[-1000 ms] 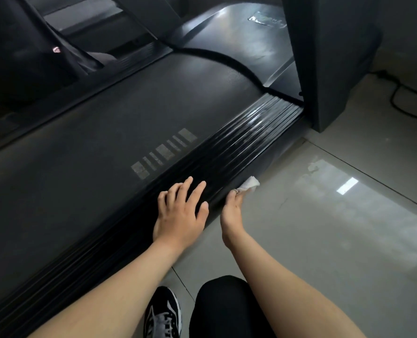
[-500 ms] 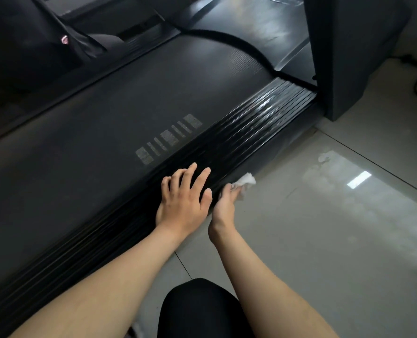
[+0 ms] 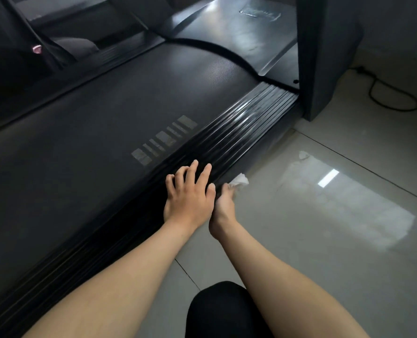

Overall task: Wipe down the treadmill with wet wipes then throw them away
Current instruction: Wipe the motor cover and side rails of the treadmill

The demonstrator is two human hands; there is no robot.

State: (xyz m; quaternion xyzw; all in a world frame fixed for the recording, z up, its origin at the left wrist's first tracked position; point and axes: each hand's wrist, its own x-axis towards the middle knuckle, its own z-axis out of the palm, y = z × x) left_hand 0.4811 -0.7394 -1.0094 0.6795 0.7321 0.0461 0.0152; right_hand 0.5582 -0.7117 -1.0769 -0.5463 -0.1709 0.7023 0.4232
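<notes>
The black treadmill [image 3: 110, 123] stretches from lower left to upper right, with a ribbed glossy side rail [image 3: 246, 118] along its near edge. My left hand [image 3: 190, 193] lies flat on that rail, fingers spread, holding nothing. My right hand [image 3: 223, 206] is just beside it, lower down against the outer side of the rail. It grips a crumpled white wet wipe [image 3: 239, 179] that sticks out past the fingertips, pressed to the rail's side edge near the floor.
A dark upright post [image 3: 324, 57] of the treadmill rises at the rail's far end. A black cable [image 3: 393, 98] loops on the glossy tiled floor [image 3: 324, 240] at the upper right. My knee in black [image 3: 217, 311] is at the bottom.
My right hand with the wipe has slid back along the rail's side, closer to my left hand. The left hand has stayed flat on the rail. The view has shifted slightly.
</notes>
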